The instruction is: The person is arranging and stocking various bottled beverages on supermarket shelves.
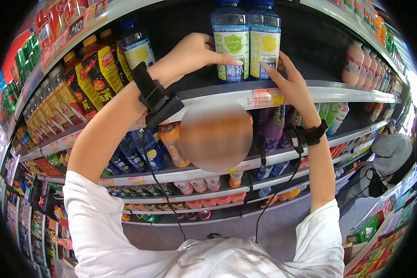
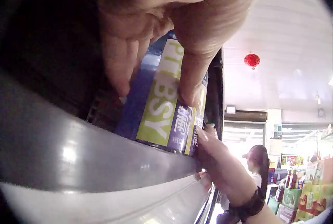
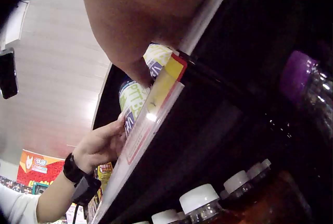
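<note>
Two blue-capped drink bottles stand side by side at the front of the upper shelf in the head view. The left bottle [image 1: 231, 44] has a green-and-white label, the right bottle [image 1: 265, 41] a yellow-and-white one. My left hand [image 1: 193, 54] grips the left bottle, thumb across its label; in the left wrist view, fingers [image 2: 117, 73] reach along its far side. My right hand [image 1: 293, 84] holds the right bottle, its thumb on the lower label and fingers at the right side. The right wrist view shows both labels [image 3: 132, 99] above the shelf edge, partly hidden by my right hand.
A price tag [image 1: 264, 98] sits on the shelf edge below the bottles. Another blue-capped bottle [image 1: 138, 46] and several black-and-yellow bottles [image 1: 97, 74] stand left; pink bottles [image 1: 356, 65] stand right. Lower shelves hold more drinks. A person in a grey cap [image 1: 391, 150] is at the right.
</note>
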Motion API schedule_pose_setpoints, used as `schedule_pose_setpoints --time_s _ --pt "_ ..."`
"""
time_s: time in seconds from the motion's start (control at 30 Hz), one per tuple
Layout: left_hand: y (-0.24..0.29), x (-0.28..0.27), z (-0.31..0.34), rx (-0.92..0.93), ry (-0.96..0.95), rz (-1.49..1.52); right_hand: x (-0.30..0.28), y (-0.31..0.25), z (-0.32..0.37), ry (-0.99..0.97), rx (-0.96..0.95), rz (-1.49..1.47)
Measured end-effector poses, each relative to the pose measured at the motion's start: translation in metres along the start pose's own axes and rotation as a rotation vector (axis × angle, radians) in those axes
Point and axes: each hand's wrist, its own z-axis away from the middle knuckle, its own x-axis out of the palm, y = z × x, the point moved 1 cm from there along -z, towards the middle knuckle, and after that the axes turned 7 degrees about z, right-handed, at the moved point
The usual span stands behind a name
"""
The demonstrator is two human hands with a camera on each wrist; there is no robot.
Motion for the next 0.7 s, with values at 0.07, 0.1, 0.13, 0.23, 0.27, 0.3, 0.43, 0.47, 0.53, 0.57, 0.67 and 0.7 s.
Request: schedule_pose_setpoints --time_s 0.07,0.1,0.13,0.23,0.27,0.3,0.43,0.47,0.53,0.57,0.67,0.7 --pt "-0.001 0.001 0.0 0.002 -0.005 -0.006 0.0 0.004 -0.002 -0.005 0.001 0.01" --pt "-0.001 0.0 0.001 0.002 -0.007 -0.01 0.0 0.007 -0.002 -0.01 -0.002 0.003" --pt "0.0 -0.001 0.002 0.001 -0.042 -0.025 0.0 0.009 -0.002 -0.014 -0.006 -0.004" --pt "0.017 -0.017 0.022 -0.012 0.003 -0.187 -0.002 0.005 0.001 -0.04 0.006 -0.11" --pt "0.013 -0.027 0.03 0.018 0.056 -0.205 -0.003 0.0 0.002 -0.052 -0.008 -0.142" --pt "0.013 -0.036 0.038 0.066 0.118 -0.17 -0.003 0.001 0.003 -0.06 -0.009 -0.155" --pt "-0.017 -0.084 0.059 0.334 0.502 -0.349 -0.003 0.005 0.003 -0.056 -0.017 -0.192" --pt "-0.026 -0.095 0.061 0.367 0.584 -0.379 -0.004 0.009 0.003 -0.05 -0.013 -0.197" --pt "-0.025 -0.106 0.065 0.366 0.615 -0.387 -0.002 0.006 0.004 -0.047 -0.008 -0.216" --pt "-0.025 -0.11 0.068 0.365 0.63 -0.388 -0.001 0.003 0.005 -0.048 -0.004 -0.222" --pt "-0.013 -0.104 0.069 0.186 0.773 -0.465 -0.003 0.0 0.005 -0.06 0.006 -0.231" --pt "-0.015 -0.108 0.067 0.178 0.766 -0.443 -0.003 -0.002 0.004 -0.062 0.001 -0.23"
